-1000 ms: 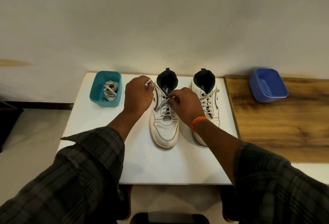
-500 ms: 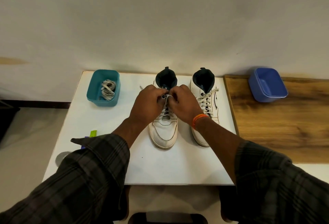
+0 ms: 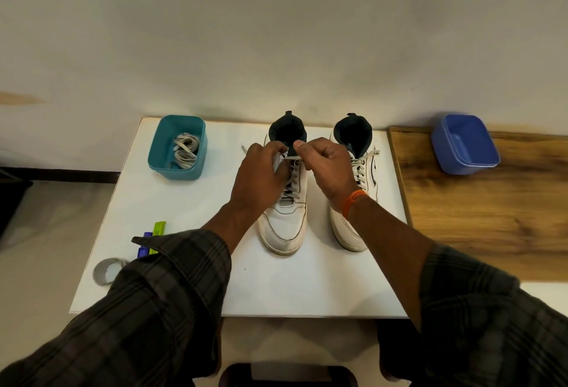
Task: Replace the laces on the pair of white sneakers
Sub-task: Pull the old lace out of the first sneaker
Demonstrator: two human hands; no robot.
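My left hand [image 3: 261,176] and right hand [image 3: 327,165] pinch lace [image 3: 292,157] at collar of left sneaker [image 3: 285,217], mid-bench [image 3: 184,208]. Lace likely soft, limp, light; best gripped near tip. Count: two sneakers, second [image 3: 358,190] laced; one teal tub [image 3: 177,148] holding spare laces [image 3: 186,150]; one blue tub [image 3: 464,143].

Plain indoor room, likely home: bare wall [image 3: 276,33], white table [image 3: 184,208], wooden surface [image 3: 491,217]
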